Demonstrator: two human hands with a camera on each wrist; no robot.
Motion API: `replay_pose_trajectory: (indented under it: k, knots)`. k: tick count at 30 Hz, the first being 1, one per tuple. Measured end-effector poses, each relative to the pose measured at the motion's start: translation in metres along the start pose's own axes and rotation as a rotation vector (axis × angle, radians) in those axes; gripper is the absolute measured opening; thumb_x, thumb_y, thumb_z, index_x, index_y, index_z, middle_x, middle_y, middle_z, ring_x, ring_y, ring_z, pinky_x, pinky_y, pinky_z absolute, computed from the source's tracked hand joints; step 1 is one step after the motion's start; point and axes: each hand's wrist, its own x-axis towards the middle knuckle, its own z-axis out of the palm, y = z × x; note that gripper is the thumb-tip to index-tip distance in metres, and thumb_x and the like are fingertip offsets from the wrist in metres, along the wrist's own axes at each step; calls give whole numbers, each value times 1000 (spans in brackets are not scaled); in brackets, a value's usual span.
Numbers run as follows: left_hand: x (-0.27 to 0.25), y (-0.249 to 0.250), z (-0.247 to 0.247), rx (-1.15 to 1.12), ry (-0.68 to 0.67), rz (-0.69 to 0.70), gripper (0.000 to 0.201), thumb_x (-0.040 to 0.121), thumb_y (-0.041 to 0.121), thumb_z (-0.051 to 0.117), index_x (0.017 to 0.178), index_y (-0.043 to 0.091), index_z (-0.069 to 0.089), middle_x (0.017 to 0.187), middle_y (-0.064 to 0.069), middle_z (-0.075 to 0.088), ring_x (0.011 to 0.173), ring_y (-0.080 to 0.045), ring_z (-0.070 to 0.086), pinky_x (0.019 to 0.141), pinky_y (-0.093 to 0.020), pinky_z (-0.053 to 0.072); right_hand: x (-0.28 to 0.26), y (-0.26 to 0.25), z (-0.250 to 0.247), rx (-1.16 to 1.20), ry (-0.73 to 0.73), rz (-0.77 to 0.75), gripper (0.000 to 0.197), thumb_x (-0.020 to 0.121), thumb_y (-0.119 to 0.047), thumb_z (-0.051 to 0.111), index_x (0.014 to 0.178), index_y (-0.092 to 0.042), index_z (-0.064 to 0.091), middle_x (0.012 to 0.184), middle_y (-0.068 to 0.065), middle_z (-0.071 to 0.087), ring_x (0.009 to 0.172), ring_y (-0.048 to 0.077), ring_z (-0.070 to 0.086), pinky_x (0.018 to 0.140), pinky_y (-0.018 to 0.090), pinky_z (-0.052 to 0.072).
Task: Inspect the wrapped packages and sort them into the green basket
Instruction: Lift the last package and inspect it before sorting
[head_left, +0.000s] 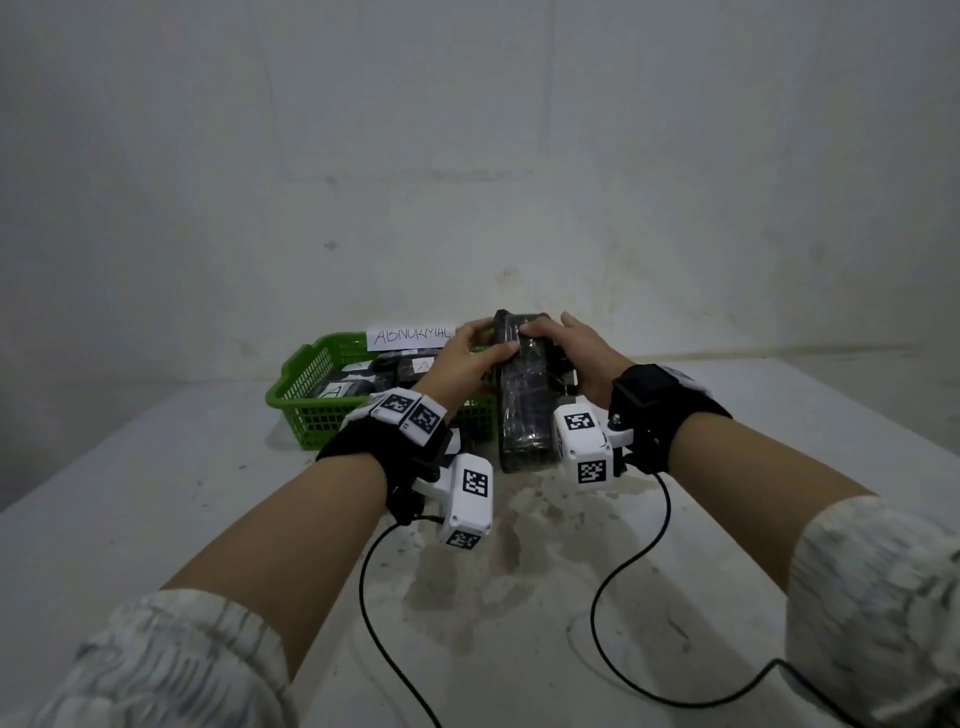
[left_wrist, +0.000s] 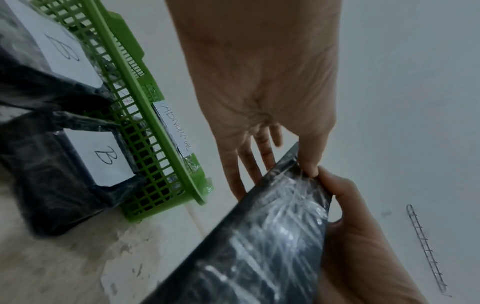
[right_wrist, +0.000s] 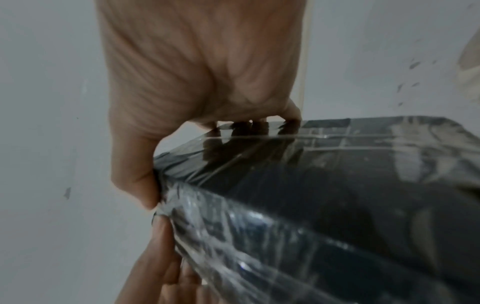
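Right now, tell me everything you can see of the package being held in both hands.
The package is a long dark block wrapped in glossy, wrinkled clear film. It is held above the table, right of the green basket, far end raised. The left hand and right hand grip its far end from either side, thumbs on top. No label shows on it.

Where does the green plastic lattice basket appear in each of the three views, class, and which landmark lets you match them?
Head: green plastic lattice basket sits left of centre, behind the left hand.
Left wrist: basket runs diagonally across the upper left.
Right wrist: not in view.
Shared landmark: the black film-wrapped package held in both hands, also at lower centre and lower right.
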Motion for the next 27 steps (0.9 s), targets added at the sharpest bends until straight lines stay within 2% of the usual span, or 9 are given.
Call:
replay_pose_trajectory:
  k: [3,5,8,12,15,17,22,25,27]
  knots:
    - [2,-2,3,-19,-48,-50,50,92,11,57,138,22,39,109,-8,62,82,-15,63,63,-28,54,-1,-1,3,31,56,-17,30,85,-31,65,106,-17,48,82,2,58,52,8,59,39,14,44]
    - [5,-3,1,-56,-45,-54,51,93,11,55,138,28,37,96,-4,64,75,-12,65,57,-24,54,2,2,4,60,17,-13,37,85,-33,66,114,-16,50,86,2,60,54,7,62,43,16,46]
    - [8,-2,-3,-59,-30,-61,52,95,13,53,139,34,35,96,-5,65,75,-13,66,53,-23,54,3,9,3,30,-74,13,55,85,-27,69,129,-20,36,100,2,62,72,10,67,50,23,52]
    - [12,-3,-6,-63,-56,-87,49,94,14,53,138,31,37,88,-4,61,59,-10,60,48,-20,49,7,15,2,-7,-2,14,77,86,-24,66,147,-20,19,116,4,56,84,14,61,51,22,49]
    - [14,-3,-2,-97,-78,-119,53,91,6,55,138,23,38,97,-8,61,64,-16,59,53,-25,52,10,10,-5,113,83,35,61,88,-26,63,138,-17,30,103,2,53,81,15,57,47,19,47]
    - [17,-2,1,-99,-88,-115,52,90,-2,53,137,16,40,95,-11,62,70,-20,60,56,-26,54,12,9,-9,155,93,50,62,87,-27,65,138,-15,32,106,5,55,83,18,59,51,24,50]
    - [27,2,4,-92,-31,-79,46,90,2,55,133,14,43,93,-11,63,72,-22,62,58,-28,56,14,14,-11,181,-12,108,103,81,-24,75,152,-28,0,124,12,55,103,29,63,74,43,59]
    - [27,1,10,-101,-27,-92,41,91,7,55,130,14,44,96,-8,61,74,-19,61,57,-28,55,14,12,-11,185,13,73,81,83,-14,70,146,-18,20,119,11,55,92,26,63,55,32,57]
    - [23,-1,16,-146,-45,-105,37,92,9,55,127,15,44,96,-5,60,80,-17,60,64,-30,52,16,11,-13,224,79,57,68,83,-14,68,138,-18,29,114,10,54,90,25,62,55,31,56]
